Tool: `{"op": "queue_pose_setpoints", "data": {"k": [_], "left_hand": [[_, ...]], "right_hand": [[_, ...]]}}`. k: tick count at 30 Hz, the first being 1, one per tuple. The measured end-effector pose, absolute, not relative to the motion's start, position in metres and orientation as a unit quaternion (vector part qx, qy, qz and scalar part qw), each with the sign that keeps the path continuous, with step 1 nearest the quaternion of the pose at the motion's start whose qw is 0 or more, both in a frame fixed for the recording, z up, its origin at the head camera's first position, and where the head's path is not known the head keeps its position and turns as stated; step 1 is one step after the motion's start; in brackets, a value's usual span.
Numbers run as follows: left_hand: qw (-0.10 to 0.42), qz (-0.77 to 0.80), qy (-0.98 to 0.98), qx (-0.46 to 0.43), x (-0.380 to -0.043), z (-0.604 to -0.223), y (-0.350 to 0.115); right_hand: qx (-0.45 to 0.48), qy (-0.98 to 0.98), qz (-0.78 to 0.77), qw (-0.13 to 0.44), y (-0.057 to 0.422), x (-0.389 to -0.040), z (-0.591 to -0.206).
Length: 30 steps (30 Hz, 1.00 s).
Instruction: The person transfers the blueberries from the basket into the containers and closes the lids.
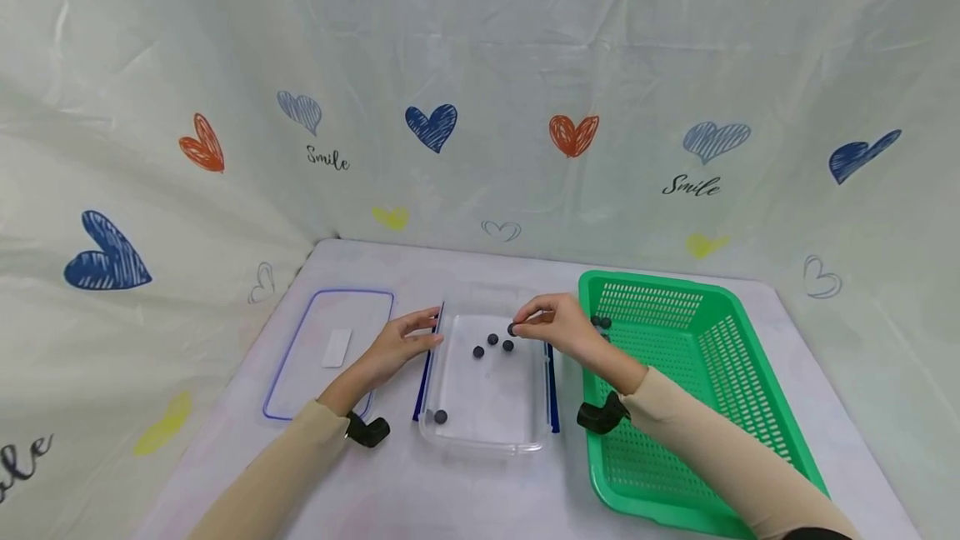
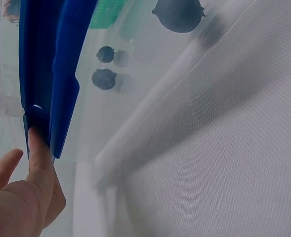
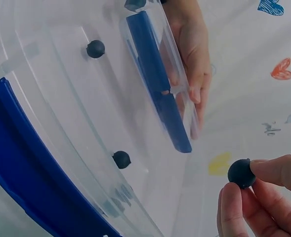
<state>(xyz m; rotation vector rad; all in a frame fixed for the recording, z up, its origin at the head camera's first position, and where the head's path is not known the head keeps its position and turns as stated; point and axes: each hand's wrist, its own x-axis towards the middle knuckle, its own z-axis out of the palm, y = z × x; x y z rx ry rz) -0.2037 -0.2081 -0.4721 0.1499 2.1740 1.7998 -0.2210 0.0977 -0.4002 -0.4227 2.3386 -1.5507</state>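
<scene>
My right hand [image 1: 561,325] pinches a small dark ball [image 3: 241,173], which looks like a blueberry, between thumb and fingertips over the far right part of a clear plastic box [image 1: 487,446]. Several similar balls [image 1: 478,352] lie on the box floor, most toward its far half; one dark ball [image 1: 441,417] sits in the near left corner. My left hand [image 1: 396,347] is at the box's left wall, its fingers nearly straight. In the left wrist view, a fingertip rests against the blue side latch [image 2: 68,74].
A green perforated basket [image 1: 678,490] stands right of the box, with a few dark balls [image 1: 604,322] by its left wall. Left of the box lies a clear blue-edged lid [image 1: 300,390] with a white rectangle [image 1: 337,348] on it. A heart-printed curtain [image 1: 480,48] hangs behind the table.
</scene>
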Motion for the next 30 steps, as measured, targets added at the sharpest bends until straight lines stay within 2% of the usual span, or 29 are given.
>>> {"op": "queue_pose_setpoints", "data": {"k": [22,30], "left_hand": [[0.153,0.622,0.767,0.049,-0.201,-0.475,-0.210],[0.152,0.625,0.764,0.055,-0.203,-0.474,-0.209]], "right_hand": [[-0.141,0.810,-0.549,0.148,0.104,-0.217,-0.403],[-0.130,0.807,-0.565,0.107,0.117,-0.221,-0.398]]}}
